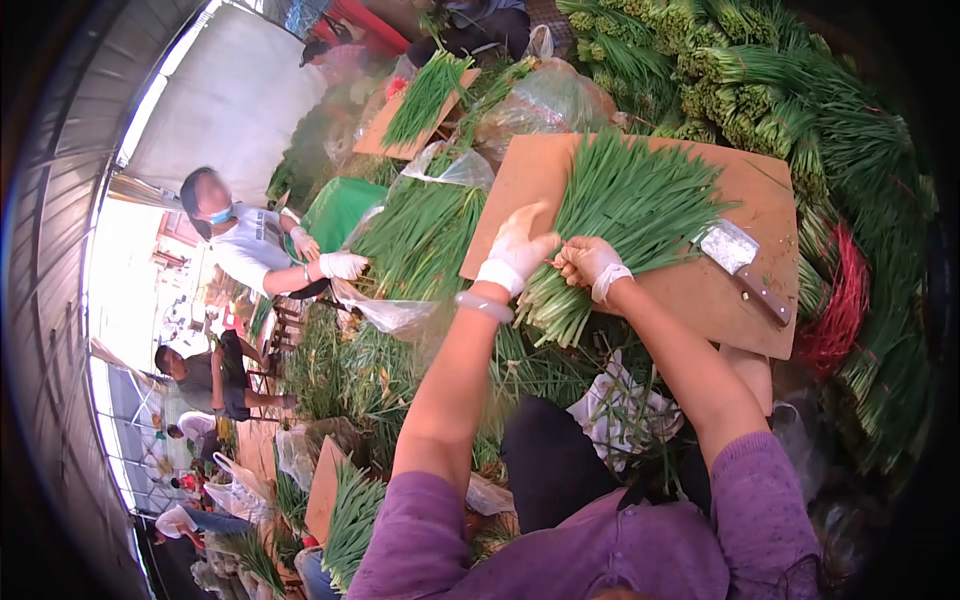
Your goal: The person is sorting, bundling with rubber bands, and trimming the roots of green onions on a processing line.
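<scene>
Both hands, left hand (518, 250) and right hand (585, 262), grip a fanned chive bundle (620, 215); flat cleaver (738, 262) on wooden board (520, 185).

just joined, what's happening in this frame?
A person in purple sleeves works a bundle of green chives lying on a wooden board. The left hand and right hand, both wrapped in white, grip the bundle near its cut ends. A cleaver lies on the board, untouched. Tied bundles are stacked behind. To the left, a co-worker's gloved hand rests on another pile.
</scene>
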